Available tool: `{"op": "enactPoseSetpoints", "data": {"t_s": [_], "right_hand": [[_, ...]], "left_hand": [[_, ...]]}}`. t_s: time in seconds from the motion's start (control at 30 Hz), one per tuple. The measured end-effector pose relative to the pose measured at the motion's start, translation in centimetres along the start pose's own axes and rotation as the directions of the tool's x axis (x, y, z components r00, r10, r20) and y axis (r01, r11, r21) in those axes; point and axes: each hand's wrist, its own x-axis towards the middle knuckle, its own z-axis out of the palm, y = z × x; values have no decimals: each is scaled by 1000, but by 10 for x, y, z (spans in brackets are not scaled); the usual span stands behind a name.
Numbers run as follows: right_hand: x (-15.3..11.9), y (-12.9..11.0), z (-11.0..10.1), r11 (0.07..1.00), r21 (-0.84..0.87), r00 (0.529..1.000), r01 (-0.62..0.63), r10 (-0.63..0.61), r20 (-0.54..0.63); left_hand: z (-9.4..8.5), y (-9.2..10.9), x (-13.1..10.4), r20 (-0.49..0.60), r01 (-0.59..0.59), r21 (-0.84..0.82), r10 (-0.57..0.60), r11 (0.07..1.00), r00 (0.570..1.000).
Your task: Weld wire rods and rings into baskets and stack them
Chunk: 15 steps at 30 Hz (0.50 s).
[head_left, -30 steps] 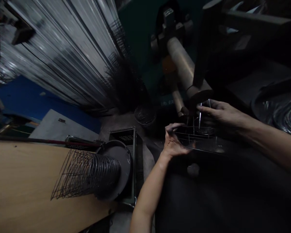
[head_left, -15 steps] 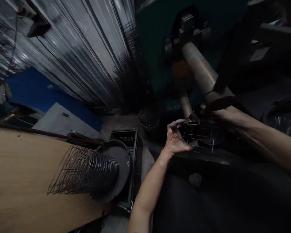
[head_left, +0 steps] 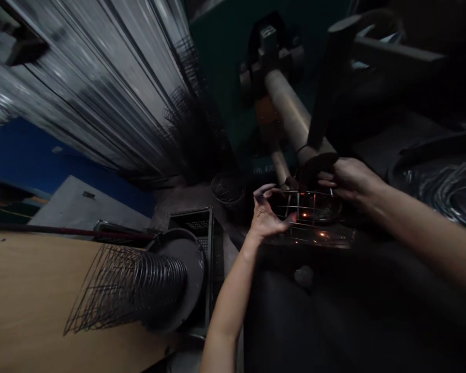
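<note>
My left hand (head_left: 264, 216) is closed round the left side of a wire frame (head_left: 298, 207), thumb below and fingers above. The frame is made of thin crossing metal wires and sits beneath the end of a thick metal arm (head_left: 291, 103) of the green machine (head_left: 213, 57). Orange sparks glow at the wires and below them. On the frame's right, my right hand (head_left: 351, 178) is closed beside the arm's dark end, its fingers curled. Whatever it grips is hard to make out in the dark; a short bit of wire shows under its fingers.
A stack of wire frames (head_left: 140, 277) stands on a round dark plate (head_left: 196, 259) over a crate (head_left: 209, 220) at left. Near it is a wooden board (head_left: 23, 290). A tub (head_left: 402, 166) at right holds shiny wire pieces. A bucket (head_left: 227, 194) stands behind my left hand.
Sparks have appeared at the wire frame, where none showed before. The camera view has shifted to the right, bringing the tub of wire pieces further in. Both hands stay at the frame.
</note>
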Motion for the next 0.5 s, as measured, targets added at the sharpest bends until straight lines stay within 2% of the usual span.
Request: {"op": "enactPoseSetpoints", "data": {"t_s": [0.17, 0.33, 0.5], "right_hand": [[-7, -11, -6, 994, 66, 996, -88, 90, -18], [0, 1, -2, 986, 168, 1000, 13, -16, 15], [1, 9, 7, 991, 124, 999, 42, -41, -6]], "left_hand": [[6, -5, -8, 12, 19, -99, -18, 995, 1000], [2, -9, -10, 17, 64, -63, -63, 996, 998], [-5, -11, -10, 5, 67, -78, -67, 995, 998]]}}
